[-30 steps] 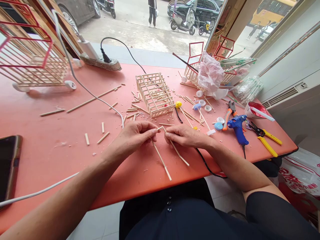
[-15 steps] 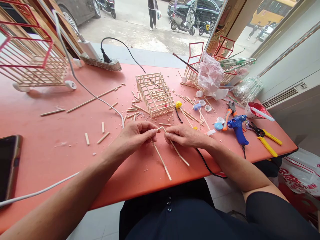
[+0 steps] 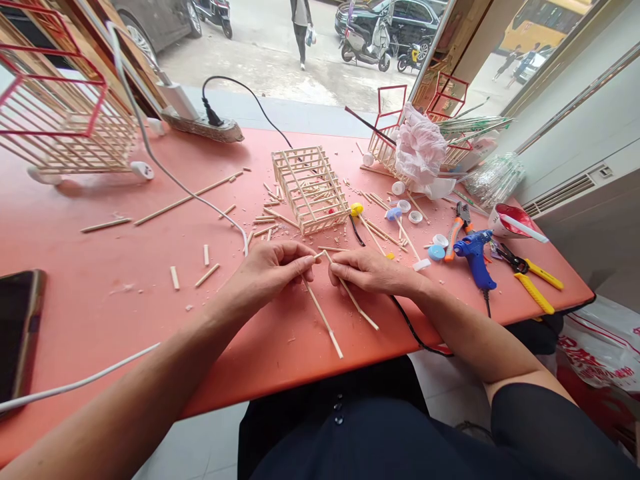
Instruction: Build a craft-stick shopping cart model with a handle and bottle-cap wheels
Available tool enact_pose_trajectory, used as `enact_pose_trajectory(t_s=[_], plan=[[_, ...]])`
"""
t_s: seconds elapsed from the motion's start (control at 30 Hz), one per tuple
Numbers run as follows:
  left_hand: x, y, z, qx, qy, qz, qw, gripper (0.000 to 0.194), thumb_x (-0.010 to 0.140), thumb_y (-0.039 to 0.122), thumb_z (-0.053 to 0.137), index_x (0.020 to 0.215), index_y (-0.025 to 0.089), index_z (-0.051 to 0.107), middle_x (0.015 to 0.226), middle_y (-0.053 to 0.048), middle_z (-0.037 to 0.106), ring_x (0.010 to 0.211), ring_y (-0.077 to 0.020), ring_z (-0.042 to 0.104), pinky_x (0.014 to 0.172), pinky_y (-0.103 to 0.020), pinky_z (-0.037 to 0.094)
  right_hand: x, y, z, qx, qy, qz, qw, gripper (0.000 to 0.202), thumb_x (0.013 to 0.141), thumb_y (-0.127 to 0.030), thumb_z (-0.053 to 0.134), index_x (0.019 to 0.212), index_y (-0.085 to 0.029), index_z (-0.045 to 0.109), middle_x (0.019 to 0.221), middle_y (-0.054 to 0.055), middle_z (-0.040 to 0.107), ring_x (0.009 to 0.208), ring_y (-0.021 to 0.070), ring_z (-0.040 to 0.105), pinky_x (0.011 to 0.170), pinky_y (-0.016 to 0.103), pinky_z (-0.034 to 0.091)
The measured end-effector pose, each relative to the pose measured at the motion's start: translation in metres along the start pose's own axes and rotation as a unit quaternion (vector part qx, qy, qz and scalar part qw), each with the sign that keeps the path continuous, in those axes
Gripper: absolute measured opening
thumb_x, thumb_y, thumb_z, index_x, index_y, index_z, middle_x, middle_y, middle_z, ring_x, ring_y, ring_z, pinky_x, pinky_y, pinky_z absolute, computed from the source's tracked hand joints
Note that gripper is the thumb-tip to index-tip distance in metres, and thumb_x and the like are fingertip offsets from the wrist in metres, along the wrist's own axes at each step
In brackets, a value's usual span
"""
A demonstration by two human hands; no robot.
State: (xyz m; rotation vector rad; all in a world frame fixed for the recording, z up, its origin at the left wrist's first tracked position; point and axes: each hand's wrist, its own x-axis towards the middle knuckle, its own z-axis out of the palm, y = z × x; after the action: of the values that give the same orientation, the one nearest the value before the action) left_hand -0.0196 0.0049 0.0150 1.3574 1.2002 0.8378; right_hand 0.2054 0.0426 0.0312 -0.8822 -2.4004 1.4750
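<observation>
L hand (image 3: 280, 268) covered the L stick's (image 3: 323, 319) top end, couldn't tell the joint! R hand (image 3: 365, 270) blocked a mid-stretch of the R stick (image 3: 352, 297), & the black cord (image 3: 410, 325) ran out of sight behind it. White cable (image 3: 119, 57) disappeared behind L hand, too! Far L, phone (image 3: 20, 327) & near cart (image 3: 90, 157) were chopped by the edge. Pink bag (image 3: 421, 143) masked pt of the other carts (image 3: 384, 148). Outside, person (image 3: 301, 27), bus (image 3: 550, 27) & grey car (image 3: 160, 17) got cut up top; crumbs (image 3: 189, 308) too small to ID!

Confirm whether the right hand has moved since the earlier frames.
No, not visibly. Against the blue glue gun, the right hand keeps its place, fingers on the same thin stick.
</observation>
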Motion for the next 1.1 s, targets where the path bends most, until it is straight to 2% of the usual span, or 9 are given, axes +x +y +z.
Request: enact_pose_trajectory(t_s=[0.17,0.3,0.4,0.67,1.1], plan=[[0.0019,-0.0011,-0.0003,-0.002,0.005,0.005,1.0,0.025,0.081,0.04,0.073,0.08,0.015,0.075,0.067,-0.004,0.07,0.056,-0.0123,0.057,0.054,-0.024,0.043,0.0007,0.0027,0.0009,0.018,0.011,0.006,1.0,0.031,0.106,-0.031,0.044,0.085,-0.017,0.061,0.074,0.0,0.063,0.07,0.0133,0.056,0.069,0.026,0.042],[0.0025,-0.0006,-0.0006,0.0,0.01,0.02,1.0,0.025,0.08,0.04,0.073,0.077,0.015,0.075,0.067,-0.004,0.07,0.056,-0.0121,0.056,0.055,-0.025,0.044,0.0021,0.0054,0.0031,0.032,0.063,0.016,0.997,0.032,0.106,-0.041,0.046,0.096,-0.016,0.064,0.072,-0.001,0.062,0.068,0.0128,0.055,0.066,0.025,0.041],[0.0016,0.0017,-0.0009,0.005,0.016,0.028,0.999,0.025,0.08,0.04,0.073,0.075,0.016,0.075,0.067,-0.004,0.07,0.057,-0.0123,0.056,0.056,-0.025,0.044,0.0024,0.0048,0.0034,0.031,0.086,0.018,0.996,0.028,0.103,-0.041,0.052,0.095,-0.016,0.063,0.073,-0.002,0.062,0.068,0.0119,0.054,0.066,0.024,0.04],[-0.0002,0.0067,-0.0011,0.005,0.026,0.031,0.999,0.026,0.08,0.041,0.072,0.074,0.016,0.074,0.067,-0.004,0.068,0.057,-0.0124,0.054,0.056,-0.025,0.044,0.0039,0.0031,0.0028,0.008,0.087,0.008,0.996,0.026,0.101,-0.034,0.053,0.085,-0.016,0.063,0.073,-0.001,0.063,0.07,0.0117,0.053,0.069,0.024,0.039],[0.0009,0.0037,-0.0011,-0.008,0.02,0.019,1.0,0.026,0.079,0.041,0.074,0.077,0.015,0.074,0.067,-0.004,0.07,0.055,-0.0122,0.055,0.055,-0.025,0.044,0.004,0.0054,0.0026,-0.007,0.078,-0.011,0.997,0.029,0.102,-0.033,0.051,0.08,-0.017,0.059,0.071,-0.003,0.056,0.068,0.0113,0.048,0.07,0.024,0.038]])
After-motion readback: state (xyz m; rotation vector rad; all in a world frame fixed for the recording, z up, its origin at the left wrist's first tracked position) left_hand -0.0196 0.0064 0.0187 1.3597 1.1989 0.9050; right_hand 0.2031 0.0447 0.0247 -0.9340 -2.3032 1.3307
